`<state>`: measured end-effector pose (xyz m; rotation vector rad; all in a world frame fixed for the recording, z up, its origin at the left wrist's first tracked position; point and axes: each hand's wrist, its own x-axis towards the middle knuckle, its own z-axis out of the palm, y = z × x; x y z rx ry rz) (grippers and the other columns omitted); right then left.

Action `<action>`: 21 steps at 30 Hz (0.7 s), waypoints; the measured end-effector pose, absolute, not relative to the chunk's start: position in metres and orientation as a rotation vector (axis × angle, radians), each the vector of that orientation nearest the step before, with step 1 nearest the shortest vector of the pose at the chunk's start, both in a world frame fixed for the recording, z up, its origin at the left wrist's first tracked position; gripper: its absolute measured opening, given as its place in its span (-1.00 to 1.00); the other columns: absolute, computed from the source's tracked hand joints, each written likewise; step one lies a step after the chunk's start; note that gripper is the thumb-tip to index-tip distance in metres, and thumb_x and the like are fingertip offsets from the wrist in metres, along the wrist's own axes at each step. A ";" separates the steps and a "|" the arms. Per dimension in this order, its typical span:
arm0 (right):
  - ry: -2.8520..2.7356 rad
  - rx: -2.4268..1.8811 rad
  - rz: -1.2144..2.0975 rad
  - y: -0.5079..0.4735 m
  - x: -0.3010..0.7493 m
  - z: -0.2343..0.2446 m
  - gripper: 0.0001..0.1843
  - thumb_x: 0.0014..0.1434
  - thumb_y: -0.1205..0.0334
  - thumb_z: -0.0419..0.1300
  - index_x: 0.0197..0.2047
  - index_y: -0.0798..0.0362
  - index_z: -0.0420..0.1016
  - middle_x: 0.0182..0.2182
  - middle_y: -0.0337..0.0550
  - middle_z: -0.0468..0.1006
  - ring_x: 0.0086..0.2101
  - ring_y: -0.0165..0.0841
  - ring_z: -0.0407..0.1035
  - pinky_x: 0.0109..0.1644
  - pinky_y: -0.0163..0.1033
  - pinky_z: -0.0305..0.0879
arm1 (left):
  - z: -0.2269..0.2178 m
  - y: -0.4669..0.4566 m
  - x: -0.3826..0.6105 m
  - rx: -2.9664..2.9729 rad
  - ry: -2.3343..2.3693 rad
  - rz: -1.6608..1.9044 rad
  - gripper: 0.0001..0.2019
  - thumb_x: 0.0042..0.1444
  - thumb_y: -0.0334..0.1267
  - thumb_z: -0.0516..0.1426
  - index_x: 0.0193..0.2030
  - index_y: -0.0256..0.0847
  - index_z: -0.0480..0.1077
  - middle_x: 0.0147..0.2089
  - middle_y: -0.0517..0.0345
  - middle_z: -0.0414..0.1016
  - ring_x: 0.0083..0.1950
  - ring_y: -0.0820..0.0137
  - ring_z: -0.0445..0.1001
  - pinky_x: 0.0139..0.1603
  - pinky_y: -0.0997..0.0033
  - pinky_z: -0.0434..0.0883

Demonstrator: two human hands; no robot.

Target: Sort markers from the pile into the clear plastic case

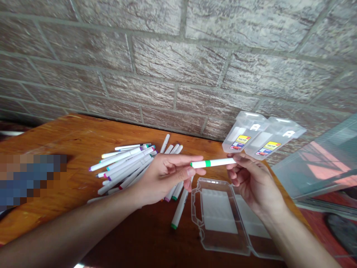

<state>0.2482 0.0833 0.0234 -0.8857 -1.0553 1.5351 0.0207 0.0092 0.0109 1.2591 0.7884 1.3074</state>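
A white marker with a green band (pixel 214 162) is held level between my two hands above a wooden table (pixel 69 141). My left hand (pixel 164 178) pinches its left end between thumb and fingers. My right hand (pixel 251 182) grips its right end with curled fingers. Just below lies an open clear plastic case (pixel 223 219), flat on the table. A loose pile of white markers (pixel 128 165) with coloured ends lies to the left behind my left hand. One green-tipped marker (pixel 178 210) lies beside the case.
Two closed clear plastic cases (pixel 262 137) with labels lean against the brick wall (pixel 178 56) at the back right. A glass pane (pixel 320 163) stands off the table's right edge. A blurred patch (pixel 30 178) sits at the left.
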 end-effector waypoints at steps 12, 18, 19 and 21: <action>-1.067 -0.874 1.546 0.082 0.249 0.024 -0.75 -0.10 0.18 0.56 -0.36 0.12 0.71 -0.56 -0.22 0.60 -0.65 -0.52 0.34 -0.72 -0.50 0.28 | -0.003 0.016 0.021 1.011 0.506 1.285 -0.75 0.30 -0.19 0.27 0.07 -0.12 0.64 -0.16 -0.03 0.72 -0.43 0.57 0.47 -0.35 0.54 0.52; -1.066 -0.889 1.510 0.081 0.248 0.024 -0.68 -0.15 0.14 0.59 -0.35 0.14 0.71 -0.55 -0.20 0.60 -0.65 -0.51 0.34 -0.73 -0.50 0.29 | -0.002 0.017 0.022 0.927 0.501 1.279 -0.72 0.28 -0.16 0.28 0.06 -0.21 0.64 -0.19 -0.08 0.72 -0.44 0.56 0.47 -0.36 0.52 0.51; -1.060 -0.895 1.506 0.081 0.248 0.024 -0.67 -0.15 0.14 0.60 -0.34 0.14 0.71 -0.55 -0.20 0.60 -0.65 -0.51 0.34 -0.73 -0.50 0.29 | -0.001 0.017 0.022 0.919 0.506 1.283 -0.72 0.28 -0.16 0.29 0.05 -0.21 0.65 -0.20 -0.08 0.72 -0.44 0.56 0.48 -0.35 0.53 0.51; -1.050 -0.903 1.497 0.081 0.247 0.024 -0.65 -0.17 0.14 0.61 -0.34 0.14 0.71 -0.56 -0.20 0.60 -0.65 -0.51 0.34 -0.73 -0.50 0.30 | 0.000 0.017 0.023 0.911 0.522 1.296 -0.73 0.27 -0.17 0.30 0.04 -0.22 0.65 -0.19 -0.09 0.72 -0.44 0.57 0.48 -0.34 0.55 0.50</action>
